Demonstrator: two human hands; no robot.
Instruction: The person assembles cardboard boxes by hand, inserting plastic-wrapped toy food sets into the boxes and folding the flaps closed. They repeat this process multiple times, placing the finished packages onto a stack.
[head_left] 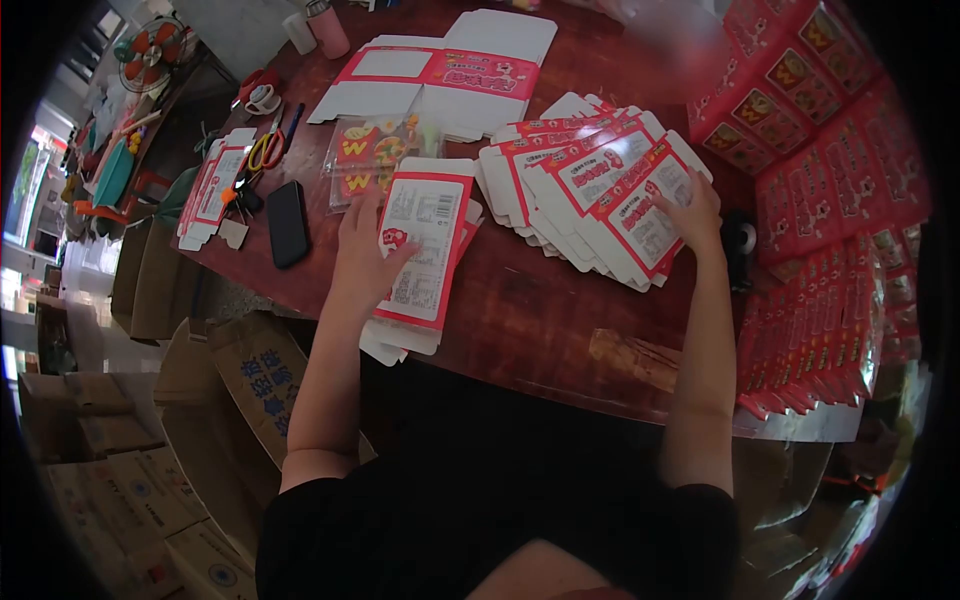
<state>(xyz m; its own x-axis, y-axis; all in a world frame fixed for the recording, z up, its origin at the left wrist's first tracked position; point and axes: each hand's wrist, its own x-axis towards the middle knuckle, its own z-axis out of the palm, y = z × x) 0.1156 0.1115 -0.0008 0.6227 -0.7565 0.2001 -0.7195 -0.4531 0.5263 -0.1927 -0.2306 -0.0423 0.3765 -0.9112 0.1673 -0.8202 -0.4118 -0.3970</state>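
My left hand (362, 255) rests on the left side of a red and white flattened carton (425, 255), thumb stretched over its printed face and fingers apart. This carton lies on top of others, whose edges show beneath it. On the right, a fanned pile of similar flattened cartons (590, 185) is spread on the table. My right hand (695, 212) touches the pile's topmost carton near its right edge, with thumb and fingers spread; some fingertips are hard to make out. Behind my left hand lie clear plastic packets (365, 145) with red and yellow prints.
The dark red table (520, 320) holds a phone (287, 225), scissors (265, 150), an opened-out carton (440, 75) and a pink bottle (327, 30). Red packaged goods (810, 320) are stacked on the right. Cardboard boxes (235, 390) stand on the floor at left.
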